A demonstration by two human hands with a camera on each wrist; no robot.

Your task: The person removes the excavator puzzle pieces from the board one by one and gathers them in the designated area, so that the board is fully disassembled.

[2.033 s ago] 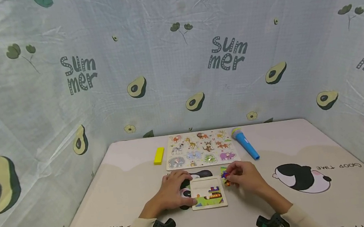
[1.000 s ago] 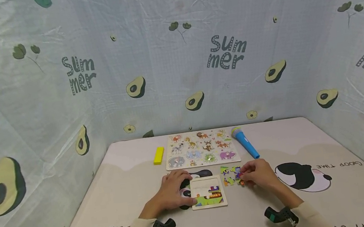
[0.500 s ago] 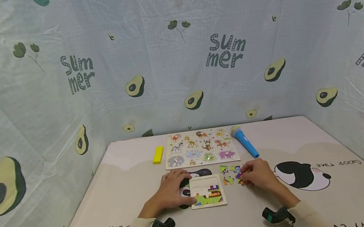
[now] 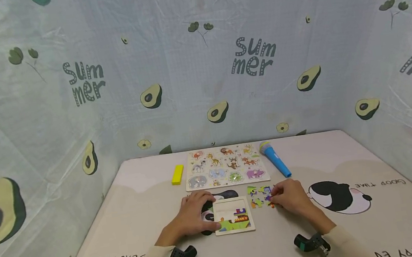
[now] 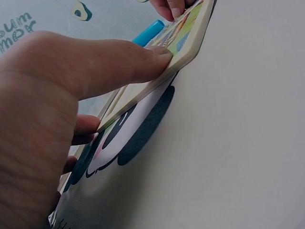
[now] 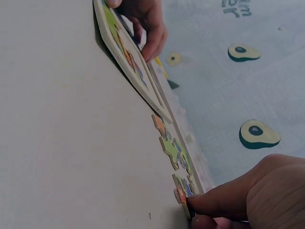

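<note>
My left hand (image 4: 193, 215) grips the left side of a small wooden jigsaw tray (image 4: 221, 207), its thumb pressing on the frame near the lower left corner. Inside the tray, fitted pieces (image 4: 235, 225) make a green strip with a red and purple part above it; bare wood shows over the rest. Several loose jigsaw pieces (image 4: 256, 203) lie just right of the tray. At their right edge my right hand (image 4: 292, 195) pinches a jigsaw piece (image 6: 181, 194) between thumb and fingers. That piece is partly hidden by the fingertips and appears low against the table.
Behind the tray lies a larger animal peg puzzle board (image 4: 226, 182). A blue toy microphone (image 4: 277, 161) rests to its right, a yellow block (image 4: 177, 175) to its left. The table (image 4: 143, 213) has a printed cover, and a patterned curtain (image 4: 182, 62) hangs behind and at both sides.
From beside the tray, my right hand has moved right, uncovering the loose pieces. Over the last half second it has stayed almost still. My left hand keeps its place on the tray.
</note>
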